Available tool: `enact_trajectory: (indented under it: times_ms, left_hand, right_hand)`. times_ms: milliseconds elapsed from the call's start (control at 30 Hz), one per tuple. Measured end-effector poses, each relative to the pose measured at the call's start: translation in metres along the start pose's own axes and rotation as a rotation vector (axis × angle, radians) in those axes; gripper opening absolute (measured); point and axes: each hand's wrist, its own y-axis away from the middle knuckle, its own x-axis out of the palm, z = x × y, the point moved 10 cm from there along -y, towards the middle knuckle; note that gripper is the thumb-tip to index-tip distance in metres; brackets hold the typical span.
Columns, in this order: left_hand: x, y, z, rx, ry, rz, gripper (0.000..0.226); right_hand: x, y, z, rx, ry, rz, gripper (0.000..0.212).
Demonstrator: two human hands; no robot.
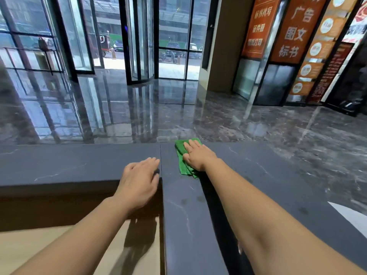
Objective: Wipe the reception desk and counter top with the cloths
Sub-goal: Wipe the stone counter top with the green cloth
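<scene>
Surface (79, 163): dark grey stone look with thin pale veins, smooth, mostly matt with a weak sheen.
Cloth (179, 155): green fabric, soft, matt.
Lower desk (29, 247): pale wood look, smooth.
Floor (139, 116): dark veined stone, very glossy, mirror-like.
Doors (143, 36): clear glass in dark frames.

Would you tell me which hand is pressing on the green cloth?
The right hand, flat on the green cloth at the far edge of the counter top. The left hand rests nearer, left of the seam, off the cloth.

A commercial building lobby. A revolving glass door (141, 46), polished marble floor (139, 116) and stone reception counter (79, 163) show it. The orange signs (297, 26) are probably shop adverts.
</scene>
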Motion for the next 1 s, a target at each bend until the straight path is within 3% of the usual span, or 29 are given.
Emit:
enact_trajectory:
  times_ms: [333, 500, 767, 867, 1000]
  left_hand:
    - [0.033, -0.007, -0.057, -0.011, -0.111, 0.092, 0.045]
    - [0.043, -0.005, -0.087, 0.066, -0.099, 0.096, 0.064]
    - [0.062, -0.026, -0.124, 0.064, -0.212, 0.130, 0.044]
    - [0.064, -0.029, -0.131, 0.017, -0.265, 0.142, 0.053]
    - [0.067, -0.034, -0.135, -0.030, -0.316, 0.163, 0.063]
  right_hand:
    - [-0.001, 0.024, -0.191, 0.296, -0.028, 0.002, 0.060]
    - [-0.004, 0.028, -0.180, 0.408, -0.091, -0.072, 0.060]
    - [0.001, 0.015, -0.055, -0.046, -0.042, -0.043, 0.059]
    - [-0.002, 0.019, -0.079, -0.085, -0.053, -0.039, 0.059]
    - [-0.008, 0.024, -0.166, 0.071, -0.086, -0.075, 0.060]
